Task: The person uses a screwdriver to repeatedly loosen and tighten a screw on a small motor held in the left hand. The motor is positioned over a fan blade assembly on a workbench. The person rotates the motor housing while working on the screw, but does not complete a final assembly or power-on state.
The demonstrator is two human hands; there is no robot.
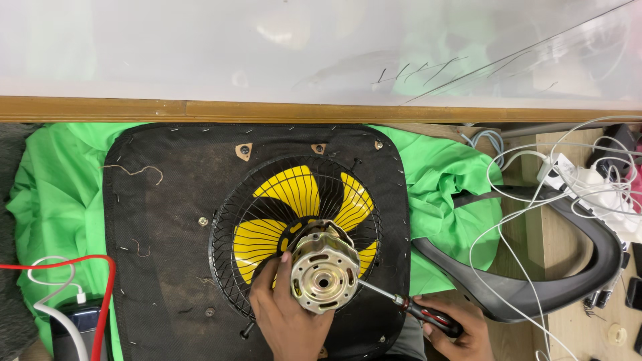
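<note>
Head view. Left hand (289,319) wraps around the lower left side of a metal fan motor (325,266), fingers curled against its housing, thumb at its edge. Right hand (461,329) is closed on the red-and-black handle of a screwdriver (408,305); the shaft runs up-left and its tip meets the right side of the motor. The motor sits at the centre of a black wire fan guard (227,220), with the yellow fan blades (294,190) showing through the wires behind it.

Surface: the guard lies on a black padded board (160,220) studded with staples along its edge. The board rests on crumpled green cloth (57,194) spread over the wooden tabletop (548,234). A black curved plastic armrest (588,267) lies to the right, among tangled white cables (508,227). A red cable (67,262) crosses the lower left beside a dark power bank (70,331).

Room: a wooden ledge (267,108) runs along the far edge, under a pale glossy wall panel (200,47).
</note>
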